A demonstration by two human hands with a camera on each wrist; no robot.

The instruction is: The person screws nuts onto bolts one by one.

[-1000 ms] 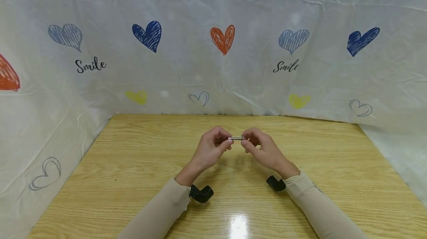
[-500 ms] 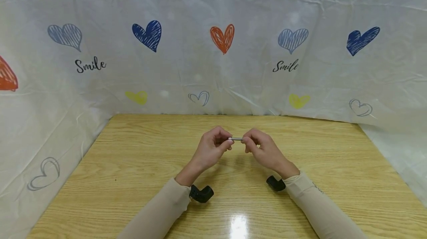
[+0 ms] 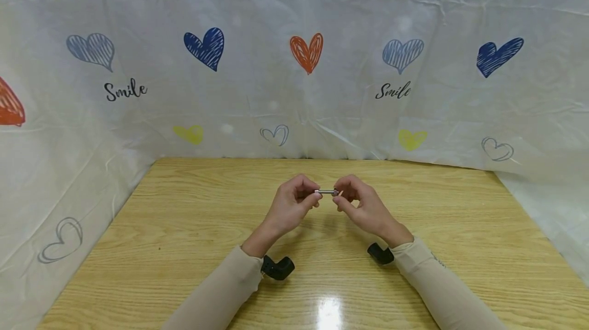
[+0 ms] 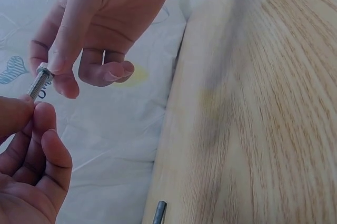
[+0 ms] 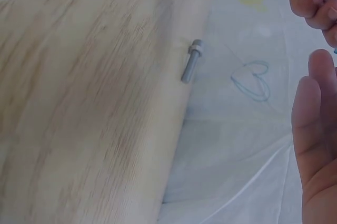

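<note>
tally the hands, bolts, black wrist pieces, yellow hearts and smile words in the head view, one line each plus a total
Hands: 2, left hand and right hand
Bolts: 1, in the left hand's grip
Black wrist pieces: 2
Yellow hearts: 2
Smile words: 2
Total: 9

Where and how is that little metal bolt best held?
I'd pinch the bolt by its wider end, thumb opposite finger, coming from the person's right: that end probably gives a fuller hold than the slim threaded shaft, and the left hand holds the other end.
</note>
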